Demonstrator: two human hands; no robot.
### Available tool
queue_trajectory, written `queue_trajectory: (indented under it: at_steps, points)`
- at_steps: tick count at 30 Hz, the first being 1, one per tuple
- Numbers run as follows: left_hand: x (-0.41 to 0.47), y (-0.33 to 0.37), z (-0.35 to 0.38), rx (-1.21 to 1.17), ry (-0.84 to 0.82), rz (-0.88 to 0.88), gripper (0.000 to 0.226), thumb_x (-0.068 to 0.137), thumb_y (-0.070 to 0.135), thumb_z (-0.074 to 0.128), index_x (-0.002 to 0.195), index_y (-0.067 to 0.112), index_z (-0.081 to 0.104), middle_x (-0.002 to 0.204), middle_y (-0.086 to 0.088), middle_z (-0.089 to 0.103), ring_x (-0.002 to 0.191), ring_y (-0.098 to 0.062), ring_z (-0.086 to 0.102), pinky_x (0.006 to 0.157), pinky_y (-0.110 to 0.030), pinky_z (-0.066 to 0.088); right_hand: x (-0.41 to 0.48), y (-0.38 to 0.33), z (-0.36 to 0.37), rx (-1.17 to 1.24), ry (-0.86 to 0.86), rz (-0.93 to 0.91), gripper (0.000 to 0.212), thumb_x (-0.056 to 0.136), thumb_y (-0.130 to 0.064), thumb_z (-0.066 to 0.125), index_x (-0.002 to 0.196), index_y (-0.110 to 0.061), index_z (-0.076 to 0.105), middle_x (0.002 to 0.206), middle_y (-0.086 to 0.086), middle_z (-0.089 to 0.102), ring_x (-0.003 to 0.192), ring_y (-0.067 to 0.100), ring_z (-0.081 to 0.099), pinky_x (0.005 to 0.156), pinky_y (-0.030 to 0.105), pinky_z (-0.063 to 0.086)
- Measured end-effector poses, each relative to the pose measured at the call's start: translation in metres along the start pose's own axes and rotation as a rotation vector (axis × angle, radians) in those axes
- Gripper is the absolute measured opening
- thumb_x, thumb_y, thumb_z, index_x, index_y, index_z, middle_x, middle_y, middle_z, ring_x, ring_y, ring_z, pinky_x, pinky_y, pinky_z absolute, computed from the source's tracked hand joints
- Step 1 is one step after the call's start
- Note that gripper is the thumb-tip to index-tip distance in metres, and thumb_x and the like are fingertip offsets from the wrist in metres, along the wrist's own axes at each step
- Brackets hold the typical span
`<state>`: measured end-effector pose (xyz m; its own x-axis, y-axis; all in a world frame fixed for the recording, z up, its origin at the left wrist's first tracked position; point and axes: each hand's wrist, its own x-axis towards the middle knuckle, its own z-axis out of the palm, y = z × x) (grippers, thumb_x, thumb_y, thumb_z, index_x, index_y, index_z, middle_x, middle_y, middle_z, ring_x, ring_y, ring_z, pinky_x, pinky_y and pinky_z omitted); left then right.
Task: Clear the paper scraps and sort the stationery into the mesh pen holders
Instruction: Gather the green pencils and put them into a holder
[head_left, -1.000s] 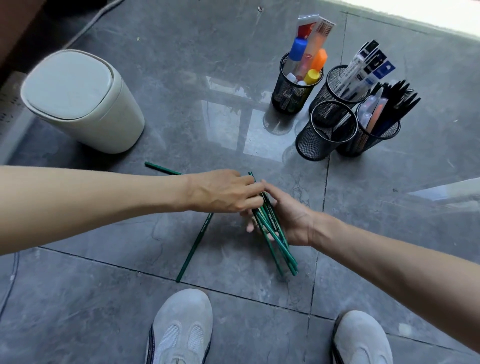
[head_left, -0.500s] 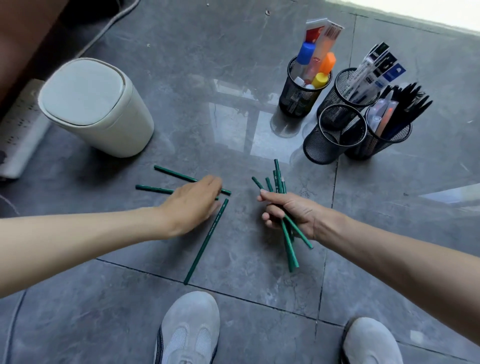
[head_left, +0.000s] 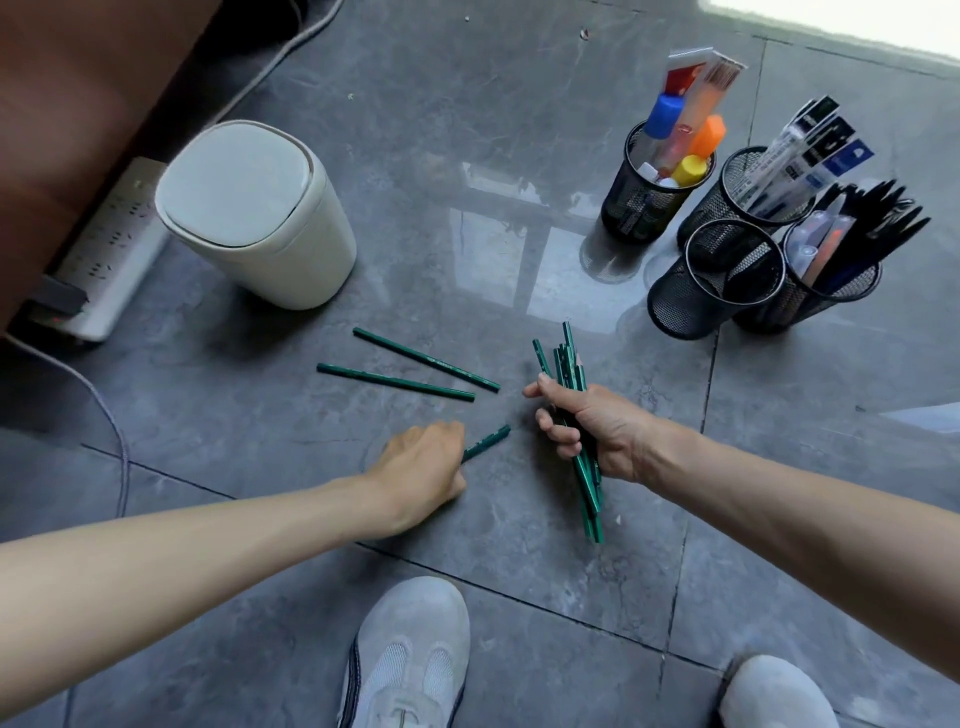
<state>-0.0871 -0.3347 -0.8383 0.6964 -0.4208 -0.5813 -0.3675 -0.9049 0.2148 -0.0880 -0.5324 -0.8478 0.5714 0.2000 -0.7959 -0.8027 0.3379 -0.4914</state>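
Two pale grey mesh sneakers (head_left: 410, 654) at the bottom edge, on a glossy dark grey tile floor (head_left: 519, 587). Left hand (head_left: 421, 467) is down at the floor, fingers curled over a single dark green pencil (head_left: 487, 442); only its far end sticks out past the knuckles. Right hand (head_left: 592, 431) sits just right of it, fist wrapped tight round a bundle of dark green pencils (head_left: 570, 366), tips fanned above the thumb, other ends hanging below the palm.

Just beyond the left hand, flat on the tiles and apart from both hands: near loose green pencil (head_left: 396, 382) and far loose green pencil (head_left: 426, 359), almost parallel, close together.

Farther left, a white oval lidded bin (head_left: 260, 218), upright, lid shut. Left of it, a white power strip (head_left: 109, 254) against brown furniture (head_left: 78, 78).

Far right, four black round mesh pen holders in a tight cluster. Front-left holder (head_left: 685, 306) shows bare mesh inside. Front-right holder (head_left: 831, 301) has black pens plus an orange one. Back-left holder (head_left: 634, 213) has items with blue, orange and yellow caps. Back-right holder (head_left: 701, 218) has packaged pens.
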Motion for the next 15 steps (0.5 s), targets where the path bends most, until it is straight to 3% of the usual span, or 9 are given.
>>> queue_trajectory:
  at_steps: [5, 10, 15]
  points:
    - [0.004, -0.008, -0.009, -0.048, 0.045, -0.036, 0.020, 0.081, 0.013, 0.047, 0.090, 0.011, 0.030, 0.085, -0.016, 0.055, 0.081, -0.039, 0.052, 0.061, -0.034, 0.032, -0.002, 0.003, -0.008, 0.024, 0.051, -0.016, 0.019, 0.096, -0.029, 0.051, 0.095, -0.010, 0.054, 0.057, 0.004, 0.043, 0.031, 0.005, 0.030, 0.032, 0.014, 0.026]
    - [0.032, -0.038, -0.049, 0.404, 0.253, 0.160, 0.018, 0.090, 0.013, 0.043, 0.108, 0.016, 0.043, 0.097, -0.009, 0.055, 0.085, -0.035, 0.060, 0.056, -0.035, 0.032, -0.003, 0.001, -0.014, 0.026, 0.092, -0.027, 0.021, 0.095, -0.030, 0.053, 0.092, -0.010, 0.055, 0.055, 0.004, 0.044, 0.030, 0.006, 0.029, 0.033, 0.015, 0.025]
    - [0.056, -0.058, -0.068, 0.636, 0.174, 0.353, 0.019, 0.091, 0.000, 0.040, 0.106, 0.012, 0.042, 0.100, -0.009, 0.049, 0.083, -0.030, 0.059, 0.054, -0.037, 0.036, -0.004, -0.003, -0.011, 0.032, 0.078, -0.027, 0.022, 0.094, -0.033, 0.053, 0.092, -0.011, 0.055, 0.056, 0.004, 0.044, 0.032, 0.006, 0.031, 0.033, 0.017, 0.027]
